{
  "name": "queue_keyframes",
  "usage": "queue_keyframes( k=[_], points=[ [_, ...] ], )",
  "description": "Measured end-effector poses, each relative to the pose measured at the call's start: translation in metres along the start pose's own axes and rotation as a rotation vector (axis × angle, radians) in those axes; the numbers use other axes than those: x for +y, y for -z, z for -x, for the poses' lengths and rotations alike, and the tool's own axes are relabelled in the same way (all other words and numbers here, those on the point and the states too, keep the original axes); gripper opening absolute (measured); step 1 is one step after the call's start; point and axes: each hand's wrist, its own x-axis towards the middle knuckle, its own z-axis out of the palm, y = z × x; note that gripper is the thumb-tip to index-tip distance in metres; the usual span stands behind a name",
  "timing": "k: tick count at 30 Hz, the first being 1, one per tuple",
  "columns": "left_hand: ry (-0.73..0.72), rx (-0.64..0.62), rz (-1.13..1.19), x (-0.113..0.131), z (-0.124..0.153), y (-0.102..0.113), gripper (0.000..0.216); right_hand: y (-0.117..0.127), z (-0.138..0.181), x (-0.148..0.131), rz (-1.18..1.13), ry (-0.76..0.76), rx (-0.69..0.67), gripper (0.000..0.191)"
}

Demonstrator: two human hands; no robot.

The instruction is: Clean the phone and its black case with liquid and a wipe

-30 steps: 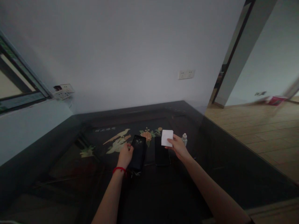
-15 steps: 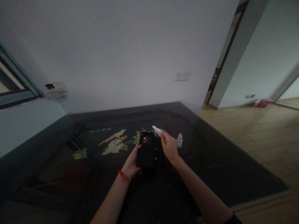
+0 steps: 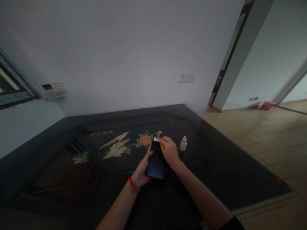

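A dark mobile phone (image 3: 156,164) lies tilted in my left hand (image 3: 143,169), whose fingers wrap its left edge and underside. The phone's upward face has a bluish sheen. My right hand (image 3: 169,150) pinches a small white tissue (image 3: 156,139) and presses it on the phone's top end. The tissue and fingers cover that end, so the camera lenses cannot be seen. To the right of my right hand, a small clear bottle (image 3: 183,145) with a whitish cap stands upright on the glossy black table (image 3: 216,179).
Inlaid birds (image 3: 116,148) and flowers (image 3: 145,140) decorate the tabletop. Behind it rises a pale wall with a double socket (image 3: 186,78). More sockets (image 3: 53,91) sit near a window at the left. Wooden floor (image 3: 240,131) and a red-and-white box (image 3: 266,105) lie to the right.
My right hand has lowered the white tissue from above and beside the phone onto its top end. My left hand has shifted slightly right and tilted the phone, which now catches bluish light.
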Motion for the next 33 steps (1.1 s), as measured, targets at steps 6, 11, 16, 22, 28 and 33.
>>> queue_keyframes(
  k=[6, 11, 16, 22, 28, 33],
  points=[
    [-0.051, 0.006, -0.019, -0.007, -0.002, -0.002, 0.042, -0.003, 0.002, -0.008, -0.023, 0.040, 0.029, 0.034],
    [-0.116, -0.002, 0.001, -0.004, -0.004, 0.001, 0.046, -0.003, 0.005, -0.017, -0.138, 0.089, 0.021, 0.034],
    [-0.168, -0.033, 0.069, 0.004, -0.002, 0.002, 0.049, -0.005, 0.012, -0.024, -0.213, 0.174, -0.039, 0.036],
    [-0.204, -0.067, 0.163, 0.005, -0.008, 0.007, 0.048, -0.008, 0.016, -0.025, -0.143, 0.265, -0.115, 0.039],
    [-0.267, -0.054, 0.207, 0.009, -0.007, 0.007, 0.047, -0.004, 0.014, -0.011, -0.064, 0.370, -0.128, 0.037],
    [-0.343, -0.056, 0.156, 0.010, -0.006, 0.006, 0.052, -0.002, 0.011, -0.005, 0.045, 0.321, -0.095, 0.034]
  ],
)
